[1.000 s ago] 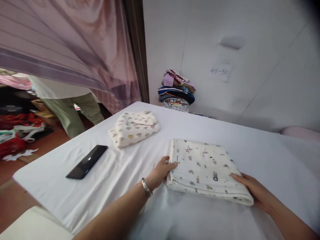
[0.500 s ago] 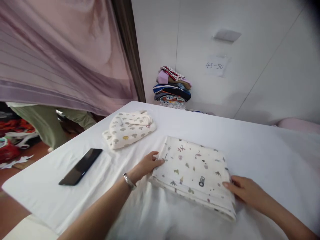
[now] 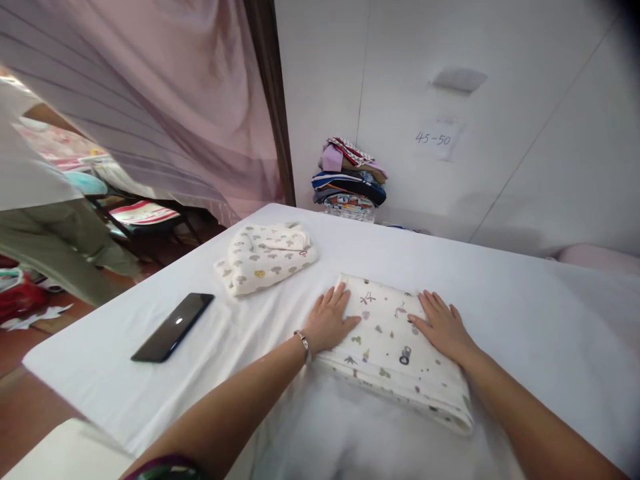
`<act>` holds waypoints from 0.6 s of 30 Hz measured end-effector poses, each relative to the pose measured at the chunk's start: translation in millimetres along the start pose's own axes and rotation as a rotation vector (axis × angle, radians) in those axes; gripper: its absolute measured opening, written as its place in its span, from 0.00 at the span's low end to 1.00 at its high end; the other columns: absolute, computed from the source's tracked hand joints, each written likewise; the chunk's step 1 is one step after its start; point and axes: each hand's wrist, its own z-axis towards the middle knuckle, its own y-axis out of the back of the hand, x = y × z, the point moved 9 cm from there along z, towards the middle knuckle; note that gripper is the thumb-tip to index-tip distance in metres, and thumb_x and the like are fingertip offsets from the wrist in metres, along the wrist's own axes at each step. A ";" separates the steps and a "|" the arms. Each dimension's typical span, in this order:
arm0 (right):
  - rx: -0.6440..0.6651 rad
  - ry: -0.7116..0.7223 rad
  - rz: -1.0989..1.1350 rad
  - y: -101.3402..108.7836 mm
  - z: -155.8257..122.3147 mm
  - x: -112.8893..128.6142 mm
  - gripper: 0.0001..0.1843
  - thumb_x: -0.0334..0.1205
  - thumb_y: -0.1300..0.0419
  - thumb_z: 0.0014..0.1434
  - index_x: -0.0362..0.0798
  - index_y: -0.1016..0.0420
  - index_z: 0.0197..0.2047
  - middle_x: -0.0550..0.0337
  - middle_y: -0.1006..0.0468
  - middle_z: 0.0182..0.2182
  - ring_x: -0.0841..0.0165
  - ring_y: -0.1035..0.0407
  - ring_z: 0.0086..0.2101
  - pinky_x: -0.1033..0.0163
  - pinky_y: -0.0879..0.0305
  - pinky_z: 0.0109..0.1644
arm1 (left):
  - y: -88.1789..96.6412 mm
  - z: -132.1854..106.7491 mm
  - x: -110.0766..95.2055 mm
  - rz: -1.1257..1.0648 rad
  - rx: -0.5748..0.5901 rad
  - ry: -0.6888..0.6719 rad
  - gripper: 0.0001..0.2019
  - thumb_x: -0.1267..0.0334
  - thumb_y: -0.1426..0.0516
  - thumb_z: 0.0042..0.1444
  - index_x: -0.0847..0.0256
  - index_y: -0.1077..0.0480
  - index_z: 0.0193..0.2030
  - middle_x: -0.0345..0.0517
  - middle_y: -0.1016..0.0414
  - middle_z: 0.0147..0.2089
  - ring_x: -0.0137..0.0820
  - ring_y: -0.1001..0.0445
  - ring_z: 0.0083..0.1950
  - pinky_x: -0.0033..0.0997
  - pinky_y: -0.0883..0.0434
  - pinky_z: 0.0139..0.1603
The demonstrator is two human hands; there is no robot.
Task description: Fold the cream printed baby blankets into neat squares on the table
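Observation:
A folded cream cloth (image 3: 395, 353) with small printed figures lies on the white table (image 3: 525, 313) in front of me. My left hand (image 3: 330, 320) rests flat on its left part, fingers stretched out, a bracelet on the wrist. My right hand (image 3: 443, 327) lies flat on its middle, fingers spread. Neither hand holds anything.
A second folded patterned garment (image 3: 265, 257) sits further back on the left. A black phone (image 3: 173, 327) lies near the table's left edge. A stack of folded clothes (image 3: 350, 180) stands against the wall. Another person (image 3: 45, 220) in green trousers stands at the left, under a pink curtain (image 3: 150, 100).
Both hands left the cloth's side edges and came to lie flat on top of it. The person at the left has shifted.

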 end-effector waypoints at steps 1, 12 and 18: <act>-0.004 0.000 0.002 -0.8 0.4 -1.5 0.38 0.60 0.64 0.59 0.45 0.54 0.65 0.55 0.56 0.64 0.59 0.64 0.62 0.43 0.62 0.62 | 1.2 -0.6 0.8 -0.011 -0.005 0.003 0.31 0.44 0.57 0.56 0.57 0.50 0.63 0.46 0.61 0.68 0.44 0.57 0.66 0.45 0.53 0.62; -0.083 -0.214 0.604 4.0 -59.3 -32.3 0.35 0.58 0.52 0.55 0.50 0.47 0.63 0.59 0.57 0.64 0.61 0.60 0.62 0.55 0.56 0.63 | 22.2 -31.1 22.5 -0.371 0.009 0.171 0.31 0.47 0.52 0.54 0.58 0.47 0.63 0.44 0.57 0.68 0.38 0.47 0.64 0.33 0.45 0.60; -0.021 -0.526 1.183 -7.7 -132.6 -44.7 0.39 0.55 0.41 0.49 0.57 0.49 0.62 0.61 0.45 0.61 0.61 0.46 0.57 0.58 0.43 0.57 | 23.5 -78.2 34.5 -0.486 -0.060 0.339 0.31 0.47 0.50 0.52 0.56 0.46 0.61 0.49 0.37 0.58 0.37 0.30 0.48 0.35 0.35 0.48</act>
